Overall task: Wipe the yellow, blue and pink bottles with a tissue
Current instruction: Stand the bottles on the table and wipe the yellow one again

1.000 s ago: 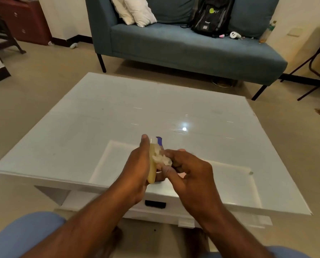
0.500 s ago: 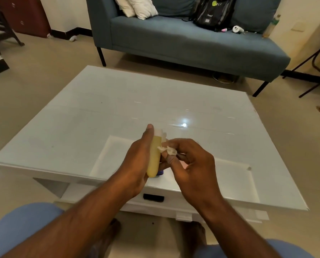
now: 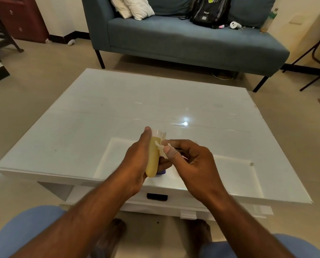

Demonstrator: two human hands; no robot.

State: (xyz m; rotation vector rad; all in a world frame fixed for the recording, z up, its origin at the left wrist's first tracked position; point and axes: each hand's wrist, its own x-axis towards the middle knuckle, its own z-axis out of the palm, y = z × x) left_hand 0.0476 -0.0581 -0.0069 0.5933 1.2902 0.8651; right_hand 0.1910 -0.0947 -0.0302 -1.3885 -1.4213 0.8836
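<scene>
Yellow bottle [image 3: 152,157] is gripped by the left hand [image 3: 136,164] while a tissue [image 3: 162,148] is pinched against it by the right hand [image 3: 192,161], above a glossy white worktop [image 3: 99,118] before a blue sofa [image 3: 174,40].

- I see the counter [image 3: 99,116] topped with glossy, reflective glass.
- The yellow bottle [image 3: 152,157] looks like smooth translucent plastic, I think.
- The tissue [image 3: 162,150] is thin crumpled paper.
- The sofa [image 3: 174,40] is matt cloth.

Warm dim light, glare on table [image 3: 185,124], wide-angle edge bending
</scene>
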